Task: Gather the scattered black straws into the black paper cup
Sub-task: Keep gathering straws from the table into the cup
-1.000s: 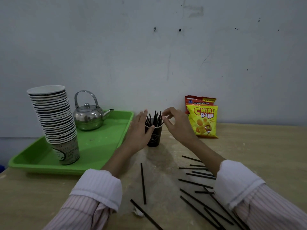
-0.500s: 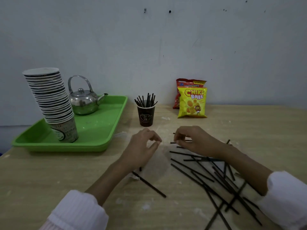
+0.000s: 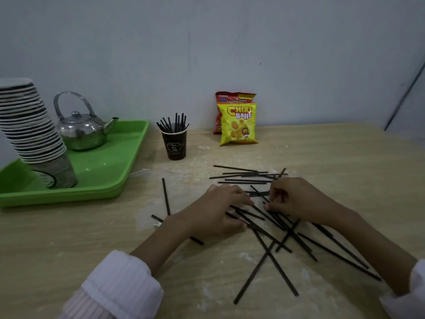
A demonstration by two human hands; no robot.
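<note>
Landmark is the black paper cup. I see the wooden table under everything, a green tray just left of the cup, and a Chiki Balls snack bag to its right. The scattered black straws lie in front of the cup and to its right, criss-crossed, with the far ones lying sideways. Left hand and right hand rest on the pile, fingers curled and touching straws; I can't tell if either has a firm pinch. The cup sits beyond both hands, upright, already holding some straws. I judge the left hand nearer.
</note>
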